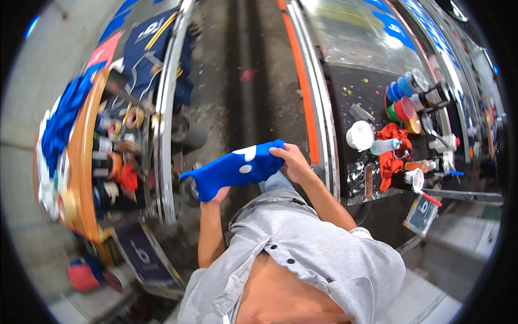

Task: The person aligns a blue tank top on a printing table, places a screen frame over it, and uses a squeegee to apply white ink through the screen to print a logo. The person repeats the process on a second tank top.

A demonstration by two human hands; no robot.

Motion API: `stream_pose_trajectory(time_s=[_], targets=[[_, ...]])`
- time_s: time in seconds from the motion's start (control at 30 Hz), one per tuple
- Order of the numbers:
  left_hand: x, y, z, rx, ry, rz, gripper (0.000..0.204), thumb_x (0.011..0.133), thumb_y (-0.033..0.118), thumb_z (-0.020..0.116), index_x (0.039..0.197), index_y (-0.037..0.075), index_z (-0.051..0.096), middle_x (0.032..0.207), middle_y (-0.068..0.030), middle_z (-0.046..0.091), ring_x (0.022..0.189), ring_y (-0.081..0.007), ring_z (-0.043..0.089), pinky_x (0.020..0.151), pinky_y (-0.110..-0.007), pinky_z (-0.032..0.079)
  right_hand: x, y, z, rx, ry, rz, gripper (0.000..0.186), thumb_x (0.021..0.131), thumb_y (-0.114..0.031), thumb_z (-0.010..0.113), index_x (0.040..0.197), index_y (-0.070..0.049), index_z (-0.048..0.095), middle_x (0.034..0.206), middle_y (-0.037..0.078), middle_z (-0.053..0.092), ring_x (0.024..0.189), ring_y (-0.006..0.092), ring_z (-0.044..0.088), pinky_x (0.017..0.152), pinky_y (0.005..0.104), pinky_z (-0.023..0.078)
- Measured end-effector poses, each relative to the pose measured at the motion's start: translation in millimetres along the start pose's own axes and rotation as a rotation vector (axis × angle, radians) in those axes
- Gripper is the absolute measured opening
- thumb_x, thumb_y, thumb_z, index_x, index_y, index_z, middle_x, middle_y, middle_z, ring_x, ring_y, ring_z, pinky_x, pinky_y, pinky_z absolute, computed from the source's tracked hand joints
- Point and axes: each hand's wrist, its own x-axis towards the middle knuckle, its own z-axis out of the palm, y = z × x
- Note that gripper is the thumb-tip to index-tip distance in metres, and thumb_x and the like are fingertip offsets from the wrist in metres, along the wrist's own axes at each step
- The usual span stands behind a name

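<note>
A blue cloth piece with white printed shapes is stretched between my hands in front of my body. My left hand grips its lower left part, with the fingers mostly hidden behind the fabric. My right hand has its thumb over the upper right corner, pinching it. Below the cloth are my grey shirt and trouser legs.
A dark aisle runs between rail-edged tables. On the left, a wooden shelf holds tape rolls, containers and blue fabric. On the right, paint tubs, a white bucket, bottles and a red rag sit on a dark table.
</note>
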Motion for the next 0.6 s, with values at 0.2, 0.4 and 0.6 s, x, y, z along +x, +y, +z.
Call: stream_pose_trajectory(time_s=[0.2, 0.4, 0.6], targets=[[129, 68, -26, 0.292, 0.094, 0.064, 0.049, 0.1, 0.04, 0.048, 0.134, 0.006, 0.057, 0.139, -0.0142, 0.059, 0.132, -0.0326, 0.05, 0.116, -0.049, 0.032, 99, -97, -13, 0.099, 0.008, -0.05, 0.017, 0.087, -0.02, 0.075, 0.095, -0.006, 0.067, 0.083, 0.002, 0.068, 0.072, 0.0087, 0.062, 0.064, 0.0246, 0.049], [298, 118, -6, 0.063, -0.093, -0.091, 0.046, 0.099, 0.036, 0.057, 0.133, 0.007, 0.056, 0.138, -0.0137, 0.059, 0.126, -0.0295, 0.055, 0.112, -0.046, 0.039, 164, -198, -48, 0.147, 0.044, -0.221, 0.03, 0.087, -0.021, 0.076, 0.109, -0.002, 0.065, 0.091, 0.002, 0.068, 0.075, 0.0081, 0.063, 0.065, 0.0231, 0.051], [475, 131, 13, 0.107, -0.075, -0.213, 0.043, 0.101, 0.036, 0.053, 0.133, 0.006, 0.055, 0.135, -0.0142, 0.06, 0.124, -0.0295, 0.056, 0.11, -0.047, 0.041, 207, -255, -93, 0.19, 0.247, -0.424, 0.025, 0.092, -0.02, 0.071, 0.106, 0.0, 0.068, 0.093, 0.003, 0.069, 0.081, 0.0086, 0.063, 0.075, 0.0263, 0.05]])
